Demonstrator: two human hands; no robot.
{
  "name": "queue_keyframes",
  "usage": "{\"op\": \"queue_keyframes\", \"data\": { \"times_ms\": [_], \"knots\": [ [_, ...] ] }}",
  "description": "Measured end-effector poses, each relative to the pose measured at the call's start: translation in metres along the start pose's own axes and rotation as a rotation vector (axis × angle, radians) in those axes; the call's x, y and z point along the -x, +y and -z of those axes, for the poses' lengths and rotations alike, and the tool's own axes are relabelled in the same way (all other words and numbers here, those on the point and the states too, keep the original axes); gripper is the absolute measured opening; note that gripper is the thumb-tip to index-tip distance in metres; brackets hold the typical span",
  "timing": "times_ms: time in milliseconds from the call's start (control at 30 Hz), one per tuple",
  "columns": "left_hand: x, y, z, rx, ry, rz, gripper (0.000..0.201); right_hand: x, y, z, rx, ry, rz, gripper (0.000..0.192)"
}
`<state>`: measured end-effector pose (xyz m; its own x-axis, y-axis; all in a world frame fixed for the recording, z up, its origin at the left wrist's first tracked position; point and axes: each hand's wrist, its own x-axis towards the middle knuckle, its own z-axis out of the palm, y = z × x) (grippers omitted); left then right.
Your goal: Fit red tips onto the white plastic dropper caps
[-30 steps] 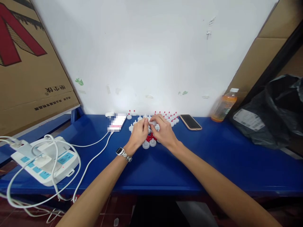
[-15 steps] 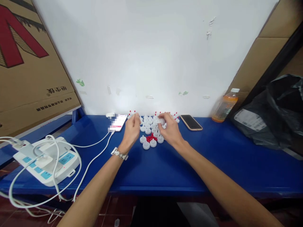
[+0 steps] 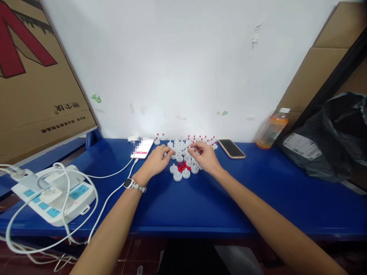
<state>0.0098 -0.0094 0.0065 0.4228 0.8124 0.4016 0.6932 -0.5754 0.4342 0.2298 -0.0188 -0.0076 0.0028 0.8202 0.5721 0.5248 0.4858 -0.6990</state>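
Observation:
A cluster of small white caps (image 3: 179, 157) lies on the blue table (image 3: 200, 202) near the wall, around a little pile of red pieces (image 3: 181, 167). Behind them stand several white caps with red tips (image 3: 204, 139). My left hand (image 3: 155, 163), a watch on its wrist, lies low over the table with its fingers stretched to the left edge of the cluster, touching a cap. My right hand (image 3: 205, 157) is on the right side of the cluster, its fingertips pinched on a white cap.
A charging phone with a lit screen (image 3: 142, 148) lies left of the caps and a dark phone (image 3: 231, 148) to the right. A power strip with white cables (image 3: 54, 193) sits at the left, a drink bottle (image 3: 272, 130) and black bag (image 3: 329, 137) at the right. Cardboard (image 3: 34, 76) leans at the left.
My left hand reached to the back left of the cluster, then came back down to the cluster's left edge. My right hand shifted slightly right and stayed over the caps.

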Motion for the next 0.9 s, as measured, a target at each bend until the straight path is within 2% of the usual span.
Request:
{"op": "queue_keyframes", "data": {
  "times_ms": [167,233,333,433,533,667,833,900],
  "knots": [
    [0.003,-0.02,0.014,0.015,0.072,0.108,0.031,-0.015,-0.016,-0.016,-0.051,-0.15,0.006,0.016],
    [0.004,-0.025,0.015,-0.013,0.068,0.126,0.029,-0.023,-0.021,-0.025,-0.017,-0.262,0.041,0.016],
    [0.005,-0.03,0.014,-0.033,0.049,0.13,0.026,-0.036,-0.022,-0.04,0.129,-0.487,0.127,0.015],
    [0.006,-0.031,0.012,-0.019,0.043,0.148,0.023,-0.046,-0.019,-0.053,0.375,-0.608,0.201,0.014],
    [0.006,-0.033,0.01,0.008,0.035,0.173,0.021,-0.051,-0.017,-0.063,0.5,-0.63,0.227,0.013],
    [0.008,-0.035,0.009,0.029,0.059,0.17,0.016,-0.059,-0.016,-0.069,0.434,-0.587,0.176,0.019],
    [0.008,-0.035,0.005,0.008,0.076,0.226,0.018,-0.099,-0.012,-0.088,0.446,-0.406,0.021,0.023],
    [0.007,-0.036,0.004,0.009,0.038,0.235,0.016,-0.118,-0.011,-0.104,0.508,-0.449,-0.024,0.025]
  ]
}}
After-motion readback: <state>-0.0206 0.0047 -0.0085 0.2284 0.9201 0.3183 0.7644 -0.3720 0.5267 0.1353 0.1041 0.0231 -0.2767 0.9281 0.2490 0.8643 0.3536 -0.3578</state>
